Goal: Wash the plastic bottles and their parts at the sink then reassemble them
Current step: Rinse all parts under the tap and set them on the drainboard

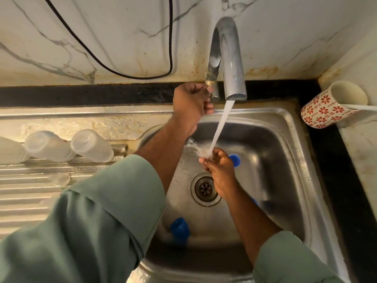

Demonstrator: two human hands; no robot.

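left hand (190, 105): up at the tap handle (213, 94), fingers curled round it; grip clamped on the handle.
right hand (219, 172): low in the basin, under the stream; fingers curled round a small clear part (205, 152). Splash blurs it, can't tell which part it is.
water (221, 123): running from the spout of the tap (230, 64), landing on the held part.
sink (285, 139): steel, drain (206, 188) in the middle, just left of the right wrist.
blue caps: one (234, 160) just right of the right hand, one (180, 228) at the near left of the basin floor. A third blue bit (255, 201) shows behind the right forearm, mostly hidden.
bottles: three clear plastic ones on the drainboard (30, 190) left of the basin, bottoms toward the camera – (91, 146), (50, 147), (11, 151), side by side, touching.
mug (330, 108): red flower pattern, on the table at right, well apart from the basin.
cable (142, 58): black, looping down the marble wall behind.
sleeves: green on both arms (91, 221).
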